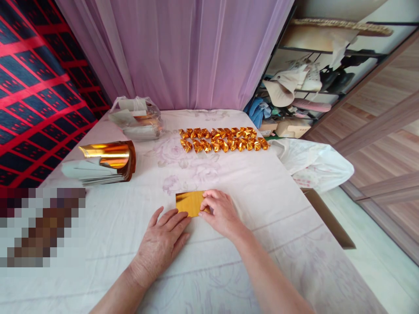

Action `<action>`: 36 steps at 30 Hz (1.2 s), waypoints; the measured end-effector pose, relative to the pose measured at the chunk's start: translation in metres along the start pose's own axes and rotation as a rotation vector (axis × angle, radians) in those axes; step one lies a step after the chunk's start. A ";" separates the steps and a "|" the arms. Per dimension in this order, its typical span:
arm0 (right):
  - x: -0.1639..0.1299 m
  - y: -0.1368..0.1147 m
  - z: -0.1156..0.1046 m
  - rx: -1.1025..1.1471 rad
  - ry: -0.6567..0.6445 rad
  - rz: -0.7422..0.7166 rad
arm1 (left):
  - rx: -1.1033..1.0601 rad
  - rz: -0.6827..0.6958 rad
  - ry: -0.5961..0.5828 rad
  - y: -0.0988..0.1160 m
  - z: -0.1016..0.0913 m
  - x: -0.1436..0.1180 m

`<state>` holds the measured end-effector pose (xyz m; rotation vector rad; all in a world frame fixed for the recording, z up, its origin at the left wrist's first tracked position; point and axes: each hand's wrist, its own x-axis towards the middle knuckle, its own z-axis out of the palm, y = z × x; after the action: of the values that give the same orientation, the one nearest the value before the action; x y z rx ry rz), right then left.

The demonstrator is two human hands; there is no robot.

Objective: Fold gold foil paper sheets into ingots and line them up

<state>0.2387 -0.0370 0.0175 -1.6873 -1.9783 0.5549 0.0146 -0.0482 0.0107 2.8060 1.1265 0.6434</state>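
A small rectangle of gold foil paper (189,203) lies on the white flowered tablecloth (203,270) in front of me. My left hand (162,240) rests flat with its fingers apart, some fingertips touching the paper's near edge. At the right end of the paper, my right hand (223,213) has thumb and fingers drawn together in a pinch on its edge, covering that end. Beyond my hands stand two rows of folded gold foil pieces (225,144), several in each row.
On the left lies a curved stack of gold foil sheets (113,159), with a clear plastic bag (139,117) of more sheets behind it. A white bag (317,163) and an open cardboard box (327,218) are off the right edge. Purple curtain (183,52) hangs behind; shelves (321,56) hold shoes.
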 end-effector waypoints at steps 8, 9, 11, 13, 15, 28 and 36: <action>0.000 0.018 -0.015 0.087 -0.095 -0.164 | 0.005 -0.022 -0.038 0.004 -0.002 0.004; 0.000 0.018 -0.016 0.084 -0.097 -0.168 | 0.013 -0.023 -0.044 0.005 -0.002 0.005; -0.001 0.018 -0.016 0.078 -0.099 -0.169 | 0.028 -0.025 -0.051 0.006 -0.002 0.007; -0.001 0.018 -0.016 0.076 -0.098 -0.173 | 0.031 -0.027 -0.046 0.007 -0.002 0.007; 0.000 0.018 -0.016 0.074 -0.096 -0.181 | 0.021 -0.020 -0.024 0.006 -0.002 0.007; -0.001 0.021 -0.012 0.086 -0.076 -0.189 | 0.019 -0.038 0.090 -0.020 -0.004 0.002; -0.001 0.018 -0.012 0.063 -0.060 -0.207 | -0.024 -0.103 0.062 -0.026 -0.001 0.001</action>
<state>0.2604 -0.0352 0.0170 -1.4227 -2.1236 0.5910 -0.0017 -0.0283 0.0069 2.7043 1.2556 0.7343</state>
